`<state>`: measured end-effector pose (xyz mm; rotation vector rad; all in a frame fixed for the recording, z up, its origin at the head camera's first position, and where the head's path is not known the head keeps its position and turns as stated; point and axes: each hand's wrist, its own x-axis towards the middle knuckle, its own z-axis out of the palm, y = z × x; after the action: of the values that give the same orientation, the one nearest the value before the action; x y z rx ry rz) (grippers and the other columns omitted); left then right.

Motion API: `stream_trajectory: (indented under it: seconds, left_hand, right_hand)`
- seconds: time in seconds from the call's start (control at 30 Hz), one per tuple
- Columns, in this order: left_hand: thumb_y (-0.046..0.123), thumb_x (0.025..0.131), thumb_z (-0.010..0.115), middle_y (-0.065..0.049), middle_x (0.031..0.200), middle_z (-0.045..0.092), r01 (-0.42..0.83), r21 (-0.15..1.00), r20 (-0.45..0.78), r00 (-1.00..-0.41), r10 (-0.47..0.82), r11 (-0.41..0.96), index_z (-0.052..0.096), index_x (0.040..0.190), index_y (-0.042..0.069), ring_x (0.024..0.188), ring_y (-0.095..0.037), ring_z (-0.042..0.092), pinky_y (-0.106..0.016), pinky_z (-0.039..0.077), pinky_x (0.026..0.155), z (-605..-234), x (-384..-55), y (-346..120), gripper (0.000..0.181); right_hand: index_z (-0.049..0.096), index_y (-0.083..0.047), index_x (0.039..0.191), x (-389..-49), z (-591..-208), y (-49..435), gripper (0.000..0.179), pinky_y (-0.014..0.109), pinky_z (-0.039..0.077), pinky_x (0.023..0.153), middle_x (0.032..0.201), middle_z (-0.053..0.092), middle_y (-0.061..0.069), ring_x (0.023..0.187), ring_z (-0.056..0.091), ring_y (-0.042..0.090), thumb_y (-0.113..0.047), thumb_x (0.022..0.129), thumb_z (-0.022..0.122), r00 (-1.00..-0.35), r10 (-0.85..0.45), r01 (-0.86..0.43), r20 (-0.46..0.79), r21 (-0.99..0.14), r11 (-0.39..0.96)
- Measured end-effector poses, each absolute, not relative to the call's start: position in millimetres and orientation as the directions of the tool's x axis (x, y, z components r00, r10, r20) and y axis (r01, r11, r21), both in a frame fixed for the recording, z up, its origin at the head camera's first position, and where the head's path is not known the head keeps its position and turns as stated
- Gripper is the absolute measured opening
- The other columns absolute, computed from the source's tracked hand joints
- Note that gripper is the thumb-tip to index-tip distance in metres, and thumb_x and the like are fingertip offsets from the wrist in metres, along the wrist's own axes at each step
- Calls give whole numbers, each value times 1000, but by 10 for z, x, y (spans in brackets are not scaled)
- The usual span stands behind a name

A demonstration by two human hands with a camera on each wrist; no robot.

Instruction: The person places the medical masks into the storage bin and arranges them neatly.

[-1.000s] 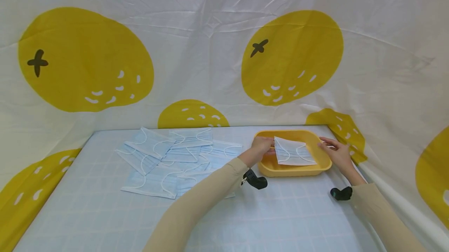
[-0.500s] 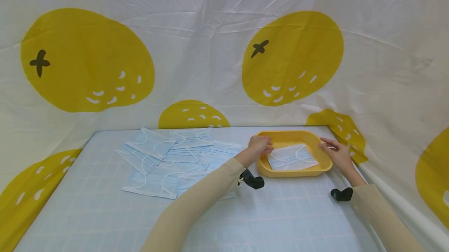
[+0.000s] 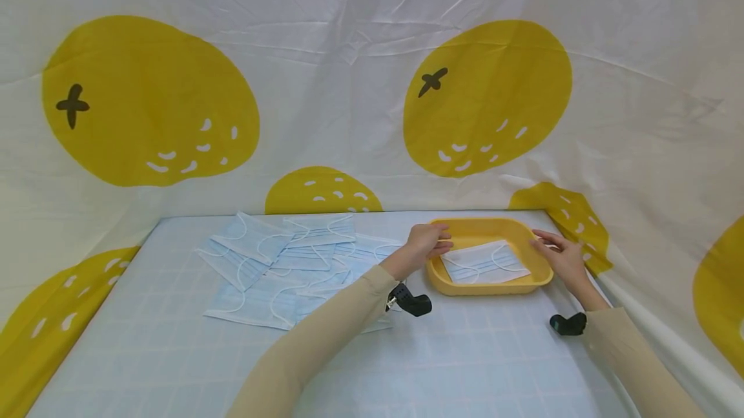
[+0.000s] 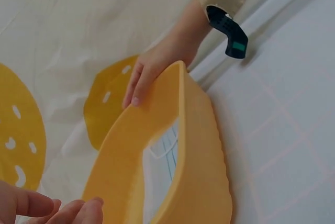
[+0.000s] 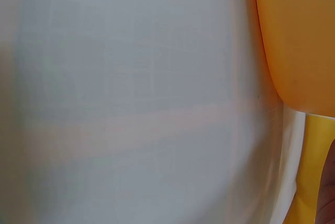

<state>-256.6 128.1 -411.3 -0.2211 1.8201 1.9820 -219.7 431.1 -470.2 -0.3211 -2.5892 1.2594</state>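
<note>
The pale-blue pleated mask (image 3: 485,263) has settled into the rounded yellow plastic tray (image 3: 488,289); left hand (image 3: 427,241) empty, loose-fingered; right hand (image 3: 564,256), fingers relaxed, touching the right rim. Placing seems done; next calls for withdrawing.

The tray (image 3: 489,289) is sitting toward the back right of the worktop (image 3: 482,360), in front of the hanging cloth (image 3: 331,101). One mask (image 3: 485,263) is lying inside it, nearer the front wall. The left hand (image 3: 426,241) is hanging at the tray's left end, the right hand (image 3: 562,256) holding the right end. Overlapping masks (image 3: 273,276) are lying left of the tray, running partly beneath the left sleeve (image 3: 331,318).
</note>
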Motion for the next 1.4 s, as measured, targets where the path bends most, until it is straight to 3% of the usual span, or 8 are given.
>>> stream_trajectory:
  seconds: [0.63,1.07,1.4]
  left_hand:
    - [8,99,47,-19,127,62,-422,894,-368,-882,295,-148,56,133,3,103,-25,69,-27,56,87,-4117,-2489,1010,35]
    - [8,98,48,-17,128,62,-403,907,-351,-883,312,-119,57,133,7,105,-26,68,-31,55,90,-4167,-2432,760,36]
    - [13,98,52,-12,128,63,-405,909,-357,-881,310,-103,55,135,9,101,-22,69,-22,56,81,-4238,-2412,479,37]
  right_hand:
    - [54,-2,133,-2198,-4759,4347,61,3,45,65,93,49,-21,82,47,-3,-46,92,59,-945,301,89,127,-787,611]
    - [54,-1,133,-2193,-4745,4368,63,5,45,64,90,49,-28,83,47,-4,-47,91,60,-949,290,81,123,-793,603]
    - [54,0,133,-2210,-4747,4368,63,4,45,65,89,49,-30,84,46,-5,-47,91,60,-949,286,71,132,-796,601]
